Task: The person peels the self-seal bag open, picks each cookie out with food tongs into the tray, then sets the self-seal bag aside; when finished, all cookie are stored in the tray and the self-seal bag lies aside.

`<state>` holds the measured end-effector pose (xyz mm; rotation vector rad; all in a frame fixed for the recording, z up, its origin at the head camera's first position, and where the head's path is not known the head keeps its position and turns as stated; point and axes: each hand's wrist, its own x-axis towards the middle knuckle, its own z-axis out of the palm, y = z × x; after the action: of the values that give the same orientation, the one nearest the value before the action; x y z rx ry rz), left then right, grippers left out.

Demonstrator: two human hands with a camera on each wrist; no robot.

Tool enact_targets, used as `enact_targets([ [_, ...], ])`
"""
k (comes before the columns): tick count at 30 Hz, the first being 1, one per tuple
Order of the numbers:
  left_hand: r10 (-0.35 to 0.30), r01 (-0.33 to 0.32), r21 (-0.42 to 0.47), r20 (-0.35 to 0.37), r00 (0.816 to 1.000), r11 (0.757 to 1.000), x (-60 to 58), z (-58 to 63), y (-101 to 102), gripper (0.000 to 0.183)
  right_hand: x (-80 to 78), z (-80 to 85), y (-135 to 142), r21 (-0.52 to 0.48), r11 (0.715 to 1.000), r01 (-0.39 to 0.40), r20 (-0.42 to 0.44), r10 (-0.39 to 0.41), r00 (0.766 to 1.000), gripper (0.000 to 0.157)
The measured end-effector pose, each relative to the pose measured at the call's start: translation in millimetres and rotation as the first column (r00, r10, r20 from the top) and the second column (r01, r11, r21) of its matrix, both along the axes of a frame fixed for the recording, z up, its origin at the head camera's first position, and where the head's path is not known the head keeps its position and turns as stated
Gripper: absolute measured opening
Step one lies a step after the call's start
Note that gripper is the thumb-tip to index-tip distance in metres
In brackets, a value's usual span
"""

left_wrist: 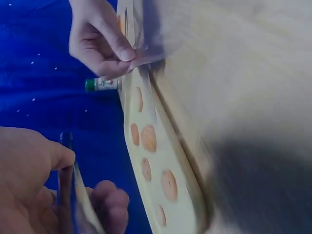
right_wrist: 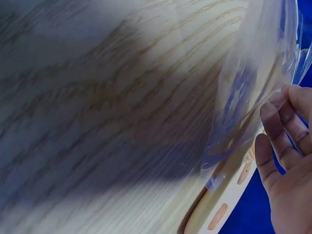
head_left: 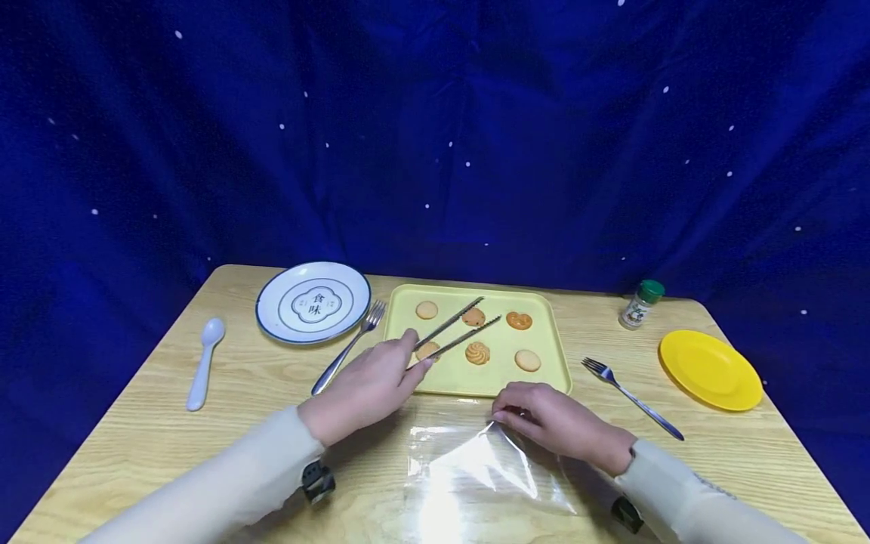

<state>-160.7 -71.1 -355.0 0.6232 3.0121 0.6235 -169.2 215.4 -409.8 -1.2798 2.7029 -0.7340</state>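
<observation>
My left hand [head_left: 377,381] holds metal tongs [head_left: 448,324], whose two arms are spread over a pale yellow tray [head_left: 552,347]. Several cookies lie on that tray, among them a swirl cookie [head_left: 477,353], a pretzel-shaped one [head_left: 519,321] and a round plain one [head_left: 527,360]. One tong arm overlaps the cookie [head_left: 428,350] nearest my left fingers; nothing is gripped between the tips. My right hand [head_left: 553,419] pinches the edge of a clear plastic bag [head_left: 469,461] at the tray's front edge. In the right wrist view the bag [right_wrist: 243,92] hangs from thumb and fingertips.
A white plate with a blue rim [head_left: 279,306], a fork [head_left: 347,351] and a pale spoon [head_left: 202,370] lie left of the tray. On the right are another fork [head_left: 635,400], a green-capped shaker [head_left: 639,306] and a yellow plate [head_left: 710,370]. A blue curtain [head_left: 435,151] hangs behind.
</observation>
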Motion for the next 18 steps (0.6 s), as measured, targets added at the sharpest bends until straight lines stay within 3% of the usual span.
enact_targets([
  [4,0.068,-0.071,-0.086,-0.039,0.997,0.994,27.9,2.9,-32,0.038,0.8,1.3,3,0.022,1.0,0.014,-0.002,-0.014,1.0,0.009],
  [6,0.086,-0.088,-0.112,-0.015,0.996,0.99,40.6,1.7,-46,0.037,1.5,2.1,5,0.035,0.999,0.024,0.002,-0.024,1.0,0.009],
  [9,0.116,-0.104,-0.126,0.091,0.989,0.987,57.8,-2.6,-65,0.044,2.1,3.1,7,0.05,0.998,0.034,0.005,-0.034,0.999,0.009],
  [13,0.151,-0.124,-0.134,0.219,0.964,0.983,74.2,-14.7,-82,0.03,2.4,4.1,11,0.058,0.998,0.04,-0.004,-0.04,0.999,0.008],
  [18,0.19,-0.148,-0.157,0.301,0.935,0.977,83.5,-27.8,-90,0.023,2.4,4.0,14,0.064,0.997,0.042,-0.012,-0.041,0.999,0.009],
])
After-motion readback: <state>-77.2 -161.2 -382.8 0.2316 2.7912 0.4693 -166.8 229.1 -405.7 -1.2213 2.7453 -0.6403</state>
